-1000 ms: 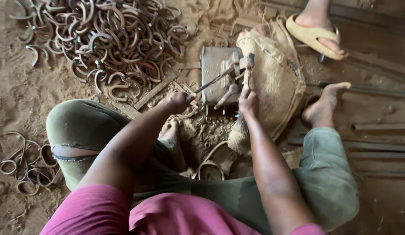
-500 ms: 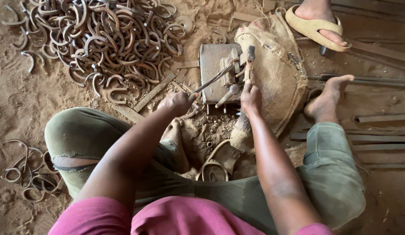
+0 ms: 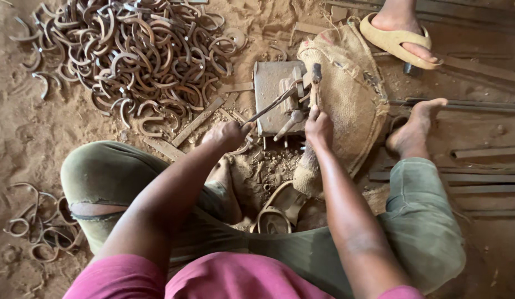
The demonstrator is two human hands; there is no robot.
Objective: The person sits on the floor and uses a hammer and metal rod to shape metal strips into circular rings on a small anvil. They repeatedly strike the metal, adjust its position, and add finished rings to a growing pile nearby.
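Observation:
I sit on sandy ground with a flat metal block (image 3: 271, 91) between my knees. My left hand (image 3: 228, 134) is closed on the handles of long metal tongs (image 3: 271, 105) whose jaws reach over the block and pinch a small bent metal piece (image 3: 293, 91). My right hand (image 3: 318, 126) grips the wooden handle of a hammer (image 3: 315, 83), its head raised just above the block's right side. A second tool with a rounded head (image 3: 288, 123) leans against the block's near edge.
A large heap of curved metal pieces (image 3: 130, 55) lies to the upper left, a smaller cluster (image 3: 38, 227) at lower left. A burlap sack (image 3: 351, 94) lies right of the block. Another person's sandalled foot (image 3: 401, 33) stands top right. Metal bars (image 3: 473, 152) lie at right.
The view has shifted slightly. The hammer head has stayed near the block's right side and both hands keep their grips; the tongs remain over the block.

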